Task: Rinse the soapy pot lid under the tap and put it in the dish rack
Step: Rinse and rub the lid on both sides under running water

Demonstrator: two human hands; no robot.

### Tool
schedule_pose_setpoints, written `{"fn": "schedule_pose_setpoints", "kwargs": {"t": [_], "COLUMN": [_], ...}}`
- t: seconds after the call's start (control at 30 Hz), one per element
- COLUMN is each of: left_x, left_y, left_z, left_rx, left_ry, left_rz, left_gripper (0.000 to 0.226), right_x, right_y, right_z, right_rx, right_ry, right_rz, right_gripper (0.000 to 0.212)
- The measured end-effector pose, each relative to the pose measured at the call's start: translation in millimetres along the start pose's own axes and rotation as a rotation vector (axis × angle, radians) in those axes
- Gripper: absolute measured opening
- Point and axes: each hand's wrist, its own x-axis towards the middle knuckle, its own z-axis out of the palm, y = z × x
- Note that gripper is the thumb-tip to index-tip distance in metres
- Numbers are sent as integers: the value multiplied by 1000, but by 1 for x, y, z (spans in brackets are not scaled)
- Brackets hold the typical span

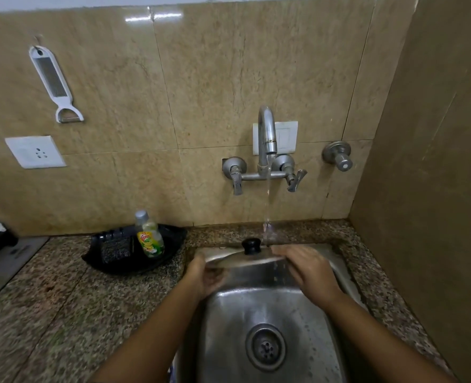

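Observation:
A steel pot lid with a black knob is held nearly flat over the far end of the steel sink. My left hand grips its left rim from below. My right hand lies on its right side, fingers over the top. Water runs from the wall tap in a thin stream and lands on the lid just right of the knob, dripping off the near edge. No dish rack is in view.
A black tray on the granite counter left of the sink holds a dish-soap bottle. A white grater-peeler hangs on the tiled wall above a socket. A side wall stands close on the right.

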Motion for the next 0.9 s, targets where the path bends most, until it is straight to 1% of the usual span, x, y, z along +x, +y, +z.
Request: {"fn": "schedule_pose_setpoints", "kwargs": {"t": [0.07, 0.1, 0.17, 0.23, 0.27, 0.33, 0.4, 0.43, 0.47, 0.53, 0.6, 0.67, 0.7, 0.73, 0.77, 0.8, 0.83, 0.9], "left_x": [5, 6, 10, 13, 13, 8, -2, -4, -7, -11, -12, -4, 0, 4, 9, 14, 16, 21], "left_y": [-7, -12, -21, -25, -26, -26, -24, -22, -21, -19, -19, -22, -25, -27, -29, -31, -31, -31], "left_z": [-9, -13, -18, -18, -17, -12, -5, 0, 5, 15, 23, 29, 31, 32, 35, 37, 40, 47], "left_rx": [162, 213, 259, 261, 247, 157, 67, 41, 47, 63, 56, 35, 26, 18, 17, 21, 14, -14], "left_ry": [17, 48, 106, 127, 90, -55, -190, -241, -249, -233, -173, -155, -134, -93, -64, -54, -49, -45], "left_rz": [9, 33, 100, 139, 144, 134, 146, 163, 173, 207, 235, 217, 221, 238, 255, 266, 278, 286], "left_gripper": [67, 68, 59, 52, 52, 52, 48, 48, 51, 54, 52, 58, 61, 61, 61, 61, 62, 60], "right_x": [15, 21, 25, 21, 19, 15, 14, 14, 14, 13, 14, 18, 21, 24, 26, 31, 39, 55], "right_y": [-8, -10, -7, 0, 3, 9, 15, 16, 18, 19, 21, 22, 22, 21, 20, 17, 13, -1], "right_z": [-1, 1, 9, 19, 23, 32, 38, 40, 41, 43, 44, 45, 43, 42, 41, 41, 42, 44], "right_rx": [124, 223, 411, 570, 651, 798, 962, 1027, 1067, 1035, 891, 645, 440, 193, -39, -198, -250, -180], "right_ry": [16, 38, 114, 194, 233, 298, 319, 314, 301, 284, 283, 193, 79, -64, -189, -274, -339, -478], "right_rz": [212, 327, 520, 694, 782, 999, 1195, 1257, 1311, 1384, 1378, 1313, 1251, 1151, 1019, 874, 755, 575], "right_gripper": [20, 18, 13, 11, 9, 9, 10, 12, 16, 19, 20, 29, 37, 46, 55, 61, 64, 64]}}
